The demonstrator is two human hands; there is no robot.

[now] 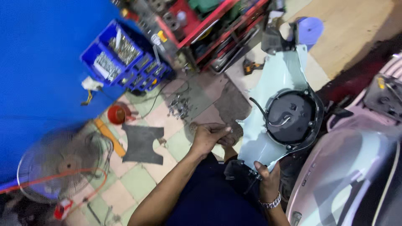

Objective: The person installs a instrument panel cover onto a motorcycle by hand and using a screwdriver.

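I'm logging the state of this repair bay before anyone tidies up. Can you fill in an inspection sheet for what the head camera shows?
Surface: tiled floor, pale pink and green, worn and stained.
Job's things: pale green scooter front panel, inner side up, with a round dark headlight housing in it.
Clutter: loose bolts, dark mat piece, red cup, cordless drill.
Hands: left hand at the panel's left edge, fingers curled; right hand grips its lower end.
Cables: black hose on the housing; orange cord across the fan.
Surroundings: blue wall, blue parts bins, red tool cart, scooter body.
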